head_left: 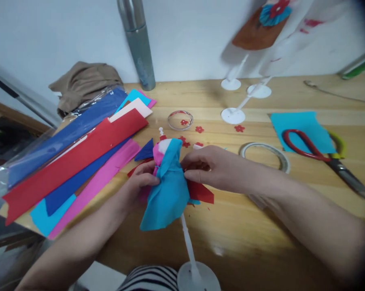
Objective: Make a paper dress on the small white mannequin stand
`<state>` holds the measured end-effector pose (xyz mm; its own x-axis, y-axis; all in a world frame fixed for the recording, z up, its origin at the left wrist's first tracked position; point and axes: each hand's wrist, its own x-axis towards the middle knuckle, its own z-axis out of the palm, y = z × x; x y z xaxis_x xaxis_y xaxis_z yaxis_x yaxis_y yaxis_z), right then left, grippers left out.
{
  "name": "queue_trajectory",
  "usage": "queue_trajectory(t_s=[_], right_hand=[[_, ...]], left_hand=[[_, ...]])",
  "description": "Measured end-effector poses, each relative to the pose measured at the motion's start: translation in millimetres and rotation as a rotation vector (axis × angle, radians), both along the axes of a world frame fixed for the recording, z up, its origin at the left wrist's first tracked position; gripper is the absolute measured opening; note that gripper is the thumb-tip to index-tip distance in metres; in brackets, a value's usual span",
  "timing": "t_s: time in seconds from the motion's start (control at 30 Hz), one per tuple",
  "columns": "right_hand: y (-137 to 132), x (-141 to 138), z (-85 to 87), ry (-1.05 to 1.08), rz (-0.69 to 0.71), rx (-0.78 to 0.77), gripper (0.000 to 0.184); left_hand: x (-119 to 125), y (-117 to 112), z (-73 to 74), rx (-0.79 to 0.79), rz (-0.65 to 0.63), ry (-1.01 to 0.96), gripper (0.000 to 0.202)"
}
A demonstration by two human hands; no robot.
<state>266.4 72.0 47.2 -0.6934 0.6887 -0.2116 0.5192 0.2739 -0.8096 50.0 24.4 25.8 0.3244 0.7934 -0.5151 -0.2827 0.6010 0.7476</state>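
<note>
Between my hands is a doll-sized form on a white rod stand [188, 242], wrapped in turquoise crepe-like sheet [172, 190]. Pink and white material shows at its upper left. My left hand [144, 178] grips the turquoise wrap from the left, thumb in front and fingers partly hidden behind. At the opposite side, my right hand [206, 165] is closed with fingertips at the wrap's edge; whether it pinches the turquoise sheet or something smaller is hidden. A red piece [202, 192] sticks out below the right hand. Small red flower cutouts [199, 129] lie just beyond.
Coloured strips, including a red one [79, 161], are heaped at left. Scissors [322, 151] rest partly on a turquoise square [300, 125], beside a tape roll [285, 159]. A bottle [141, 56] and white stands [232, 116] stand toward the wall.
</note>
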Motion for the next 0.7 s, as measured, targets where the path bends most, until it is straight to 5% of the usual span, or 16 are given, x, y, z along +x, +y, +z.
queue_trajectory(t_s=[0.37,0.7], right_hand=[[-13.6,-6.7,-0.2,0.139,-0.130,0.055,0.011],[-19.2,-9.0,-0.2,0.130,-0.160,0.164,0.016]], left_hand=[[-14.9,-3.0,-15.1,0.062,-0.055,0.116,0.049],[-9.2,-1.4,-12.9,0.016,0.021,0.165,0.060]])
